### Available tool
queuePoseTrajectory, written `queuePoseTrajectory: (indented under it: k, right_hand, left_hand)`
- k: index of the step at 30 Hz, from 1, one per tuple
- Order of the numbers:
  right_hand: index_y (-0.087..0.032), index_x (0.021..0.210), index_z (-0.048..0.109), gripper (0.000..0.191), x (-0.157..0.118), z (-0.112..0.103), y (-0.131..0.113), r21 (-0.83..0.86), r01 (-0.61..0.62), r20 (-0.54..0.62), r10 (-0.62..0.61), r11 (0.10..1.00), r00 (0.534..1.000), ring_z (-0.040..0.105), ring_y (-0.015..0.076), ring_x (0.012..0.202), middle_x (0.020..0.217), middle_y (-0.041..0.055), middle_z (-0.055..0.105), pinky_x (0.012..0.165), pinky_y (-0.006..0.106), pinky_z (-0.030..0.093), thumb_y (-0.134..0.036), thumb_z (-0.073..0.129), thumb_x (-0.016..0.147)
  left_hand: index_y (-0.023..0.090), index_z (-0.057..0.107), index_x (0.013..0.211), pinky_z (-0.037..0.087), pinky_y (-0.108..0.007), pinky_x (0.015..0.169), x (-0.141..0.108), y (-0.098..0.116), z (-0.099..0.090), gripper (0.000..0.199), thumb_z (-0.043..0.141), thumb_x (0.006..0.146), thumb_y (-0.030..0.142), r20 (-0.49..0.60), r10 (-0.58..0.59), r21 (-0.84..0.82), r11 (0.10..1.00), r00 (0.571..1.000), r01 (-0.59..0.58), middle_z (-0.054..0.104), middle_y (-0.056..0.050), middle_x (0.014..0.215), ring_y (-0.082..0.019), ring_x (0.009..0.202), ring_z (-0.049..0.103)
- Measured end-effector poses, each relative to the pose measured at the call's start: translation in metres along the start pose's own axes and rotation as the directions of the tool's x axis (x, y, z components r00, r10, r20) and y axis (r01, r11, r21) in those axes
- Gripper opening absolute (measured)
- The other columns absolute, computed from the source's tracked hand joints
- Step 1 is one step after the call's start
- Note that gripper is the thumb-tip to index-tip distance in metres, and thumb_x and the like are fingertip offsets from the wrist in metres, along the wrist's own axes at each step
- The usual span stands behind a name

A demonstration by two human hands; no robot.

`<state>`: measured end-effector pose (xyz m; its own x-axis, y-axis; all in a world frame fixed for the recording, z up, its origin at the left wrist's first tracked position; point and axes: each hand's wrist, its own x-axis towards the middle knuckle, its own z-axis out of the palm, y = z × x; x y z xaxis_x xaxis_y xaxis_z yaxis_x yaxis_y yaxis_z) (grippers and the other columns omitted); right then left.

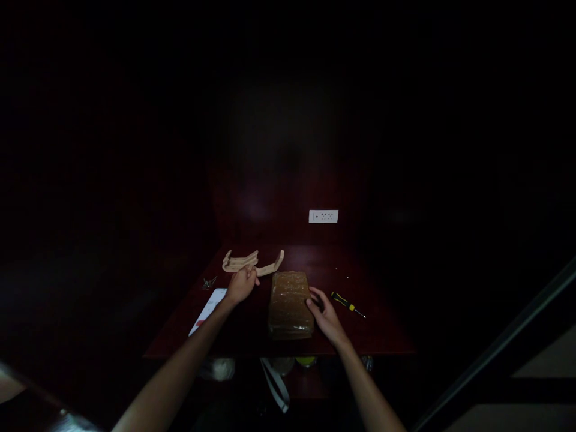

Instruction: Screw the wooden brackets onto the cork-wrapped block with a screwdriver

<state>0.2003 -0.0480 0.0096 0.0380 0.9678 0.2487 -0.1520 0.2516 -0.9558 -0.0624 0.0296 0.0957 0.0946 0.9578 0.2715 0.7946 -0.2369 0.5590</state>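
Note:
My left hand [243, 283] is closed at the near end of a light wooden bracket [270, 268] whose far end bends upward. Just behind that hand lie more curved wooden pieces [238, 263] of the same pale colour. A brown parcel [290, 306], wrapped in shiny clear tape or film, stands in the middle near the table's front edge. My right hand [324, 313] touches the parcel's right side, thumb and fingers apart and not wrapped round it. To the right of this hand lies a yellow-and-black screwdriver [348, 303], its tip toward the front right.
A small heap of screws [209, 283] is on the left, above a white printed sheet [207, 311] partly behind my left forearm. Two tiny white bits lie at the back right. On the dark red back wall is a white power socket [323, 216]. A pale strap [275, 386] hangs below the table edge.

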Motion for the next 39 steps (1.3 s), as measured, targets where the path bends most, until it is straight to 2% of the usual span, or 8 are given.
queuePoseTrajectory:
  k: [5,11,15,22,27,30,36,39]
  right_hand:
    - [-0.024,0.117,0.057,0.046,-0.004,0.001,-0.005,-0.084,0.070,-0.034,-0.073,0.994,0.997,0.053,0.0228,0.115,0.120,0.0082,0.060,0.097,0.038,0.043,-0.048,0.062,0.077]
    - [-0.022,0.123,0.050,0.047,-0.006,-0.001,-0.024,-0.234,0.251,-0.147,-0.289,0.939,0.946,0.056,0.0211,0.106,0.118,0.0104,0.058,0.094,0.038,0.043,-0.043,0.058,0.081]
    - [-0.024,0.132,0.040,0.060,-0.001,0.003,-0.058,-0.176,0.223,-0.021,-0.231,0.959,0.973,0.060,0.0148,0.071,0.093,0.0045,0.064,0.066,0.029,0.049,-0.041,0.062,0.079]
    - [-0.018,0.087,0.059,0.028,0.011,0.001,-0.085,-0.196,0.097,0.049,-0.089,0.976,0.995,0.052,0.0120,0.042,0.052,-0.0040,0.055,0.041,0.022,0.038,-0.046,0.059,0.079]
    - [-0.019,0.088,0.060,0.025,0.012,-0.010,-0.068,-0.006,0.124,-0.126,-0.124,0.992,0.984,0.060,0.0154,0.053,0.053,-0.0033,0.057,0.051,0.025,0.045,-0.042,0.059,0.080]
    - [-0.020,0.098,0.061,0.030,0.009,-0.009,-0.050,0.140,0.070,-0.208,-0.039,0.988,0.977,0.066,0.0202,0.076,0.068,0.0001,0.065,0.071,0.032,0.050,-0.041,0.061,0.077]
    - [-0.021,0.116,0.058,0.043,0.002,0.011,-0.020,0.085,0.027,-0.201,-0.010,0.996,0.979,0.062,0.0244,0.102,0.093,0.0053,0.071,0.089,0.039,0.044,-0.045,0.054,0.082]
    - [-0.020,0.120,0.057,0.046,0.001,0.018,-0.013,0.001,0.047,-0.197,-0.046,0.999,0.979,0.059,0.0255,0.105,0.098,0.0066,0.070,0.093,0.040,0.042,-0.047,0.052,0.083]
  left_hand:
    - [0.018,0.059,0.092,0.045,-0.026,0.069,-0.029,0.027,0.021,0.025,0.037,0.085,0.028,-0.073,0.062,-0.303,0.950,0.995,-0.081,0.064,0.002,0.062,-0.016,0.067,0.063]
    - [0.021,0.056,0.086,0.043,-0.024,0.061,-0.046,0.048,0.034,0.017,0.041,0.084,0.027,0.023,0.101,-0.351,0.932,0.995,-0.087,0.061,0.003,0.056,-0.015,0.058,0.061]
    - [0.021,0.057,0.087,0.042,-0.023,0.057,-0.044,0.057,0.029,0.015,0.045,0.083,0.029,0.073,0.134,-0.328,0.939,0.988,-0.103,0.063,0.002,0.058,-0.015,0.057,0.062]
    - [0.020,0.054,0.103,0.047,-0.023,0.065,-0.040,0.065,0.027,0.028,0.049,0.084,0.040,0.080,0.268,-0.485,0.852,0.960,-0.197,0.068,-0.002,0.083,-0.014,0.072,0.064]
    - [0.021,0.048,0.125,0.036,-0.039,0.102,-0.041,0.041,0.047,0.061,0.067,0.072,0.043,0.028,0.279,-0.403,0.882,0.960,-0.244,0.054,-0.012,0.126,-0.025,0.121,0.047]
    - [0.020,0.042,0.132,0.021,-0.046,0.111,-0.043,0.023,0.069,0.080,0.075,0.062,0.043,0.021,0.089,-0.393,0.916,0.996,-0.074,0.035,-0.014,0.144,-0.032,0.138,0.024]
    - [0.023,0.015,0.142,0.043,-0.039,0.099,-0.051,0.013,0.100,0.089,0.068,0.073,0.042,0.212,-0.041,-0.769,0.609,0.976,0.192,0.048,-0.015,0.135,-0.024,0.117,0.054]
    - [0.022,0.016,0.143,0.043,-0.037,0.099,-0.053,0.015,0.099,0.088,0.068,0.074,0.039,0.205,-0.045,-0.774,0.604,0.978,0.190,0.048,-0.015,0.136,-0.024,0.117,0.054]
